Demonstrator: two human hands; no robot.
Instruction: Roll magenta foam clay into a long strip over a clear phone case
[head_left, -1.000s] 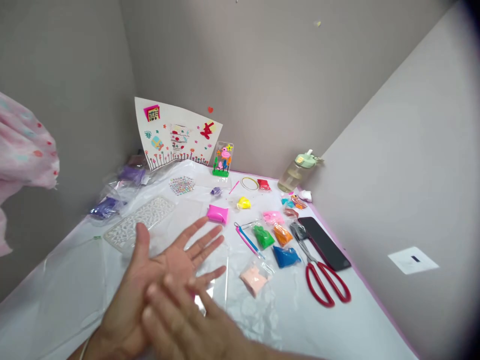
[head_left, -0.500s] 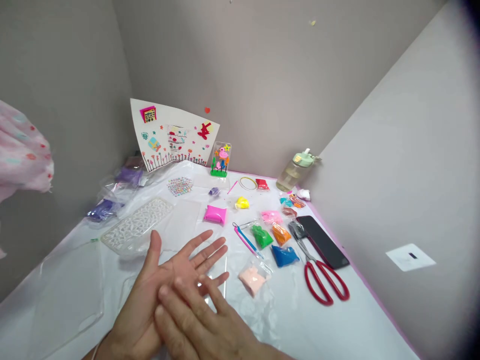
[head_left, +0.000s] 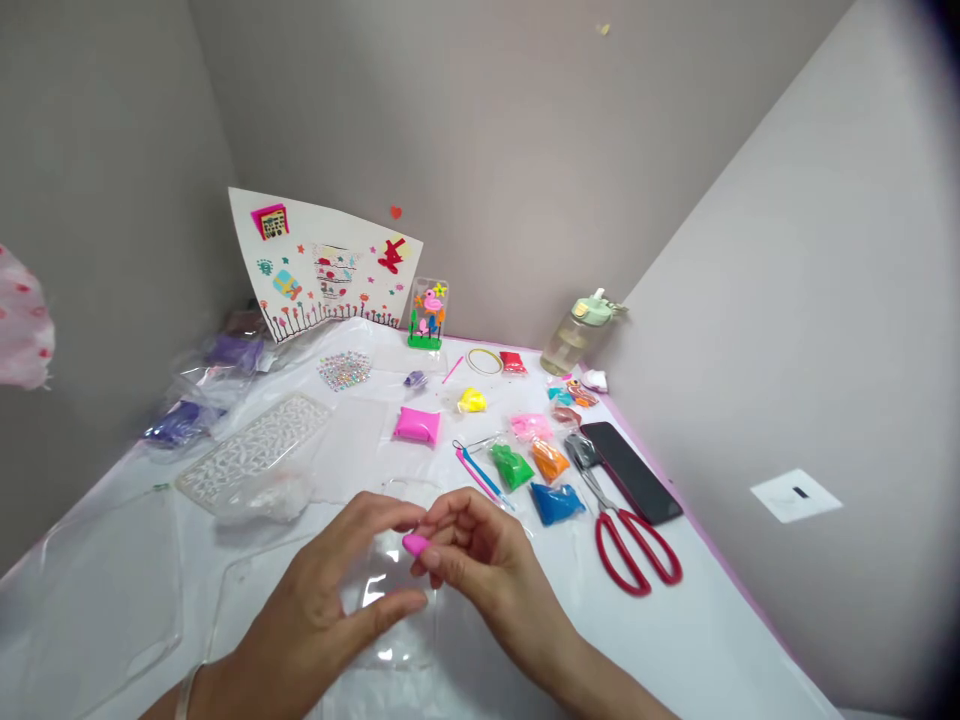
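Observation:
My right hand (head_left: 480, 565) pinches a small bright pink lump of clay (head_left: 415, 544), smooth and tapered, between thumb and fingertips. Beside it, my left hand (head_left: 337, 580) holds nothing; its thumb and index finger are spread around the lump, with the index tip close to my right fingers. I cannot tell whether that tip touches the clay. Below both hands lies a clear phone case (head_left: 401, 650), partly covered by them. Just beyond, a bright pink packet of clay (head_left: 417, 426) rests on the white-covered table (head_left: 645, 650).
To the right are red-handled scissors (head_left: 637, 550), a dark phone (head_left: 630, 470) and bagged blue (head_left: 556, 503), green (head_left: 511, 466) and orange clay (head_left: 550, 460). A water bottle (head_left: 576, 335), decorated case (head_left: 429, 315) and drawing (head_left: 322, 265) stand behind. Clear sheets lie left.
My hands have come apart from palm against palm. The pink clay now shows in my right fingertips, and my left hand has turned over. The view has shifted slightly right.

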